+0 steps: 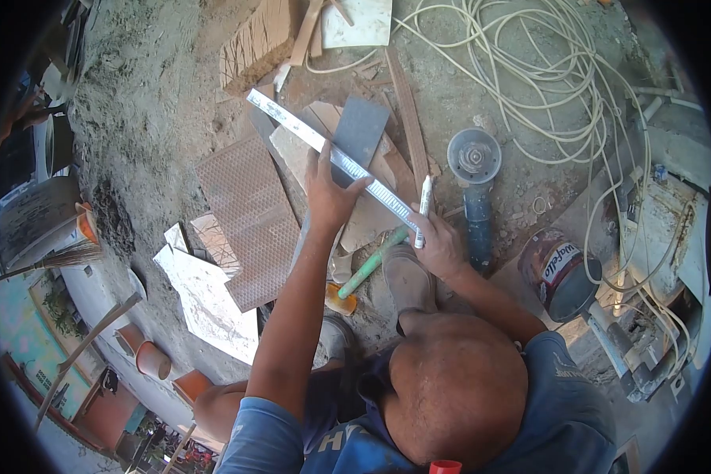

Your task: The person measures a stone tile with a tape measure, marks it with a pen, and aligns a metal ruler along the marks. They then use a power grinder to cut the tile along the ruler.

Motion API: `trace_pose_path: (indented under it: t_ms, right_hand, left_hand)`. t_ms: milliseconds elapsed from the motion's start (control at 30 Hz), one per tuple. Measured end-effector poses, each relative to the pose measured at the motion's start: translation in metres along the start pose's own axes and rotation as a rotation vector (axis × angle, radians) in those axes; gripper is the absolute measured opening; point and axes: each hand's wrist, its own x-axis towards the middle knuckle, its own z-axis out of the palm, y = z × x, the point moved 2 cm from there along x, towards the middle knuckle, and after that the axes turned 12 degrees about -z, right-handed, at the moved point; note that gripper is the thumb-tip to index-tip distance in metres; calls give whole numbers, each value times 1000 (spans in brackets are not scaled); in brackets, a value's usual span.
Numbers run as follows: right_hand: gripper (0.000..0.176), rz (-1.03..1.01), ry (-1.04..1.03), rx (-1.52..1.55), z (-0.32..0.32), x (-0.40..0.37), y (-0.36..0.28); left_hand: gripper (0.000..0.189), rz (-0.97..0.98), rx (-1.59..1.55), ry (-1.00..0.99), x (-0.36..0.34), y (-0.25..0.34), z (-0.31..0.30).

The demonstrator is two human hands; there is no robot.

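Dusty ground (154,103) carries an angle grinder (475,186), taken as landmark. Left of the grinder, a metal straightedge (288,121) lies slantwise across a dark gray tile piece (362,126). Left hand (329,197): thumb and fingers spread, touching the straightedge near its middle. Right hand (441,251): holding a white marker (424,201) at the straightedge end nearest the grinder. Farther left of the grinder: a textured brown tile (245,213). Beyond the grinder: coiled cable (529,63). Nearer the person, right of the grinder: a "Wafello" container (557,268).
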Motion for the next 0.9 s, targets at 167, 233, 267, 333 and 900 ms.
trace_pose_path:
  t_ms: [167,233,267,333,900]
  right_hand:
    - [37,3,-36,7,0,2,3]
    - [35,-24,30,-6,-2,5,2]
    - [35,-22,30,-2,-2,6,3]
    - [36,-35,31,9,-3,6,4]
    - [36,-10,18,47,-1,2,6]
  left_hand:
    - [103,-54,-15,-11,-2,4,0]
    - [104,-68,-16,-12,-2,4,1]
    - [105,-68,-20,-10,-2,4,1]
    - [107,-67,-21,-10,-1,1,3]
    - [112,-14,-35,54,1,-2,5]
